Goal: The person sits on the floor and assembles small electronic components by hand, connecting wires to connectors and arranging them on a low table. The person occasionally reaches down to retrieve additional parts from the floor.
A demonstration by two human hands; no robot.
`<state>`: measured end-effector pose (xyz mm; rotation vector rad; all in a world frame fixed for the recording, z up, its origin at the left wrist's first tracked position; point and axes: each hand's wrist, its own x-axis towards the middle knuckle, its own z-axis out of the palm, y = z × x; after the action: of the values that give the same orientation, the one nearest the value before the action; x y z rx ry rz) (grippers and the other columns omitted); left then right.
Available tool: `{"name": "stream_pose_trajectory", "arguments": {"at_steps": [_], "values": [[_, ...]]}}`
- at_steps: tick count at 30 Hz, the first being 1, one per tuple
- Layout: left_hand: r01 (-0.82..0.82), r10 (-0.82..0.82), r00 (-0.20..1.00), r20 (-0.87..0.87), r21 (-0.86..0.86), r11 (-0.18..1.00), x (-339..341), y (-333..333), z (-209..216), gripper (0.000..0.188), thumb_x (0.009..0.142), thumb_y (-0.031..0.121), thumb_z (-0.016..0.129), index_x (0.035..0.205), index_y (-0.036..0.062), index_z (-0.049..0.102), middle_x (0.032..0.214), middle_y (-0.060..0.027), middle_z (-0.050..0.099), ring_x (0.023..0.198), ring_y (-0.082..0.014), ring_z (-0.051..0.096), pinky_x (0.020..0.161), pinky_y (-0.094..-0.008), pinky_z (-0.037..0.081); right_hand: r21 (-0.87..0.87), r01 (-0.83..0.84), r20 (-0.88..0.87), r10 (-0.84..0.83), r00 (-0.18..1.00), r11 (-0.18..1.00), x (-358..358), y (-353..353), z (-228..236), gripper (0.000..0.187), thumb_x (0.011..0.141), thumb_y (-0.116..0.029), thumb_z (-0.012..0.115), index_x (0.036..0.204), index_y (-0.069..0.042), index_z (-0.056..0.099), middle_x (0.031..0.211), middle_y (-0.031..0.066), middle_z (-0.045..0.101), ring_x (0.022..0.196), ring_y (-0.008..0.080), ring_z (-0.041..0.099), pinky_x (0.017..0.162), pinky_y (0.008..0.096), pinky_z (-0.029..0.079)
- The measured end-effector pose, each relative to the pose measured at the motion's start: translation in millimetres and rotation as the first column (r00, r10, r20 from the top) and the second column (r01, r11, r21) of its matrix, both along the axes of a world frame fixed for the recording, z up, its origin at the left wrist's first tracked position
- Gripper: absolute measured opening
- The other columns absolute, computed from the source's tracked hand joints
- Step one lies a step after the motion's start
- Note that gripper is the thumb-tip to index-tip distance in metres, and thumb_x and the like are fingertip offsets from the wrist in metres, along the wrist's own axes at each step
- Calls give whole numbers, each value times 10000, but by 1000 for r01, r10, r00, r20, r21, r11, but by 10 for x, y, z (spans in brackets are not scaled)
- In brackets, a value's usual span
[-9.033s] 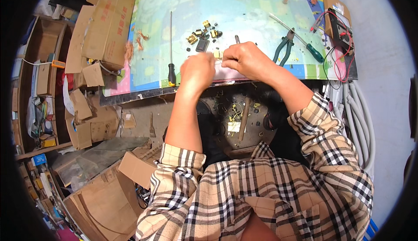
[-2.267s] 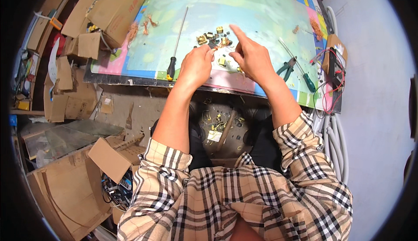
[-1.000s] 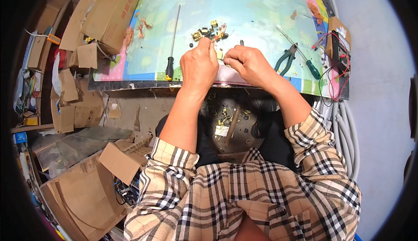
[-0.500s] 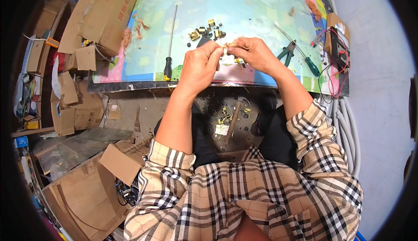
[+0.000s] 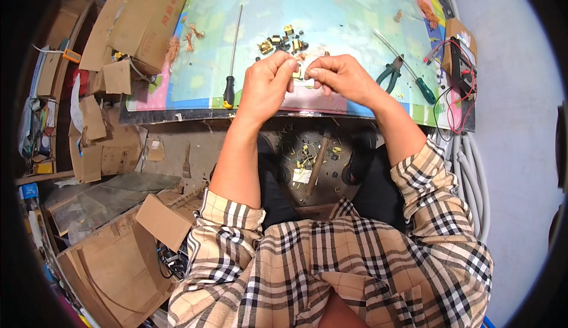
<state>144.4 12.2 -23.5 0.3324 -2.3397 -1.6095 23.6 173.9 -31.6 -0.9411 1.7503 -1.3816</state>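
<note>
My left hand (image 5: 269,85) is closed in a pinch above the near part of the table, with a small tuft of copper wire (image 5: 300,57) at its fingertips. Facing it, my right hand (image 5: 343,79) also pinches, thumb against forefinger; what lies between those fingertips is too fine to make out. A narrow gap separates the two hands. Just beyond them is a loose pile of small yellow-and-black transformer-like parts (image 5: 266,46) and dark fragments. Another yellow piece (image 5: 297,73) shows between the hands.
A long screwdriver (image 5: 229,91) lies left of my hands. To the right are pliers (image 5: 390,74), a green-handled screwdriver (image 5: 425,90) and a black meter (image 5: 462,70) with red and black leads. Copper wire bundles (image 5: 190,37) lie by a cardboard box (image 5: 151,26). Scraps litter the floor (image 5: 236,141).
My hands have moved slightly apart, and the right fingers have turned downward. The copper strands that spread over my right forefinger no longer show there.
</note>
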Motion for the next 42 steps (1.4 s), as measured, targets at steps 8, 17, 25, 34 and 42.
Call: {"name": "stream_pose_trajectory", "arguments": {"at_steps": [8,17,25,34,42], "values": [[253,-118,960,255,-597,761,134,49,-83,203,908,170,581,793,20,653,618,-166,607,591,-279,627,569,-375,482,-29,35,-734,-45,678,999,101,-35,-65,190,855,-137,659,975,10,654,754,111,634,596,181,573,581,258,458],[-105,159,986,52,-545,832,-3,70,-63,236,924,182,540,770,18,610,648,-150,633,588,-291,619,560,-403,479,-20,163,138,-159,978,986,281,-157,-131,192,941,-202,598,886,-23,641,731,26,628,572,82,528,525,237,413],[494,-353,829,433,-272,826,178,-90,-28,208,877,196,598,824,8,667,617,-189,610,559,-278,614,581,-401,501,51,-87,-427,101,899,995,187,-74,-245,128,879,-131,635,859,-4,636,706,56,592,616,131,537,597,294,457],[-195,332,940,77,-678,709,6,200,-36,179,897,202,558,821,51,616,698,-199,641,705,-388,648,612,-475,502,-30,274,464,-230,856,961,355,-265,-264,148,903,-152,649,919,-6,668,763,19,642,608,60,538,539,199,428],[43,218,951,217,-795,606,6,464,-294,205,813,102,582,955,-44,605,797,-164,684,680,-322,680,607,-401,539,109,304,139,-318,938,946,296,-237,-406,164,918,-115,599,908,32,669,731,34,640,633,81,552,584,237,462]]}}
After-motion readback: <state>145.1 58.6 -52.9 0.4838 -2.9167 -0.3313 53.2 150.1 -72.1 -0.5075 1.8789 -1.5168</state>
